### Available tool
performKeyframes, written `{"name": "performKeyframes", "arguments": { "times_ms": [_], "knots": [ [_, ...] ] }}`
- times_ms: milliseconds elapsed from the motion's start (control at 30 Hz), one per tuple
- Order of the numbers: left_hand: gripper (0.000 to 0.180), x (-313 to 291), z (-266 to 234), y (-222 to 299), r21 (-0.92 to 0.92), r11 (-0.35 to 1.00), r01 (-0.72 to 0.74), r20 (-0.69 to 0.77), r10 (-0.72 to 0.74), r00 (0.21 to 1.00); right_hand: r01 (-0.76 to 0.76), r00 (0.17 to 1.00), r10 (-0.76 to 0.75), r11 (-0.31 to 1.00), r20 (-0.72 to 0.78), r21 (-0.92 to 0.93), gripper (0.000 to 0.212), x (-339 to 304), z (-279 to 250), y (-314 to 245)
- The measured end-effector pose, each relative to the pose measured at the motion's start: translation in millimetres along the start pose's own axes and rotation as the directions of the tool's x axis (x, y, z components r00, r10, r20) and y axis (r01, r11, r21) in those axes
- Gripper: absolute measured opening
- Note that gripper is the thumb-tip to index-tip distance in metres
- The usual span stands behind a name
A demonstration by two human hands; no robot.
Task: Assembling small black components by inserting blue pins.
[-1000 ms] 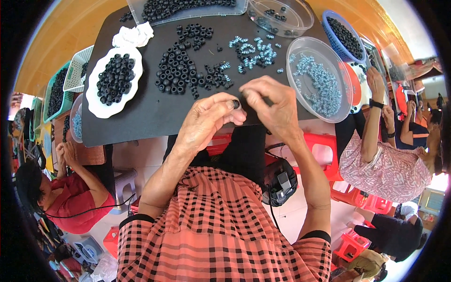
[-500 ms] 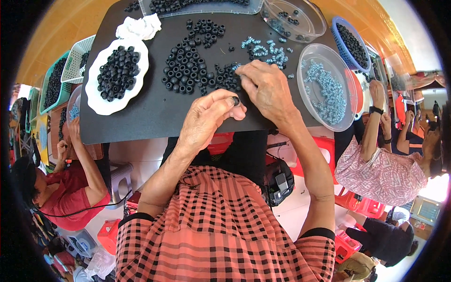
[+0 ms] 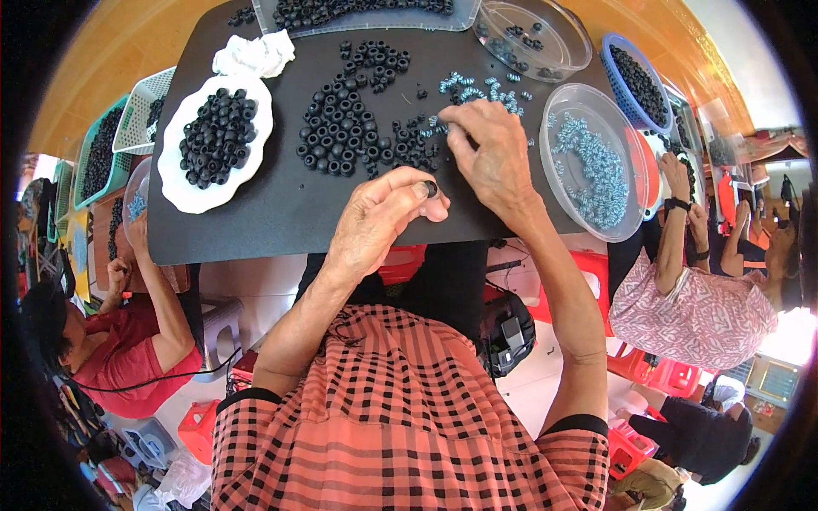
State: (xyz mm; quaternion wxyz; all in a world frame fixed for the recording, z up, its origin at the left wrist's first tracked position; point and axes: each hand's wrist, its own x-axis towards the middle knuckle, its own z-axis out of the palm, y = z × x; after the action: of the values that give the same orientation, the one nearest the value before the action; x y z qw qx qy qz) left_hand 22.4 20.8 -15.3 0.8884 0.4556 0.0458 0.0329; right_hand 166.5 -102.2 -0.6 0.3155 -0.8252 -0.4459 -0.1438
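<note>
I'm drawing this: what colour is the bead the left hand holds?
The bead is black, seen best in the head view.

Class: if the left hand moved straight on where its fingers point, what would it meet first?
Likely the right hand, though depth is unclear and the left hand might pass beneath it.

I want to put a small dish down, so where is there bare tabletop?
The widest patch of dark table is along the near edge, between the white plate and the left hand. A narrower strip separates that plate from the large black beads. Crowded by the right hand: small black beads, striped beads.
</note>
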Motion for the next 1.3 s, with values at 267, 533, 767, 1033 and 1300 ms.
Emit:
{"name": "performKeyframes", "arguments": {
  "times_ms": [267, 533, 767, 1033, 1300],
  "knots": [
    [0.022, -1.5, 0.5, -3.1, 0.140, 0.990, -0.013, -0.011, 0.015, 1.000, -0.029, 0.999, 0.028, 0.999, 0.042, 0.032, 0.016, 3.2, -6.9, -1.5],
    [0.022, -1.1, -0.8, -3.2, 0.184, 0.983, -0.015, -0.008, 0.017, 1.000, 0.085, 0.987, -0.072, 0.993, 0.143, -0.088, 0.015, 17.1, -6.2, -1.3],
    [0.022, -0.6, 0.2, -3.4, 0.182, 0.983, -0.014, -0.016, 0.017, 1.000, 0.017, 0.999, -0.018, 0.999, 0.029, 0.046, 0.015, 21.0, -4.4, 10.2],
    [0.022, 0.0, -1.4, -2.8, 0.216, 0.976, 0.009, 0.011, -0.012, 1.000, 0.074, 0.979, -0.043, 0.986, 0.197, -0.151, 0.015, 30.9, -2.5, 2.5],
    [0.020, -2.1, 7.2, 4.6, 0.321, 0.947, -0.017, -0.020, 0.025, 0.999, -0.063, 0.988, 0.044, 0.991, 0.150, 0.120, 0.014, 34.1, -1.5, 7.9]
  ]
}}
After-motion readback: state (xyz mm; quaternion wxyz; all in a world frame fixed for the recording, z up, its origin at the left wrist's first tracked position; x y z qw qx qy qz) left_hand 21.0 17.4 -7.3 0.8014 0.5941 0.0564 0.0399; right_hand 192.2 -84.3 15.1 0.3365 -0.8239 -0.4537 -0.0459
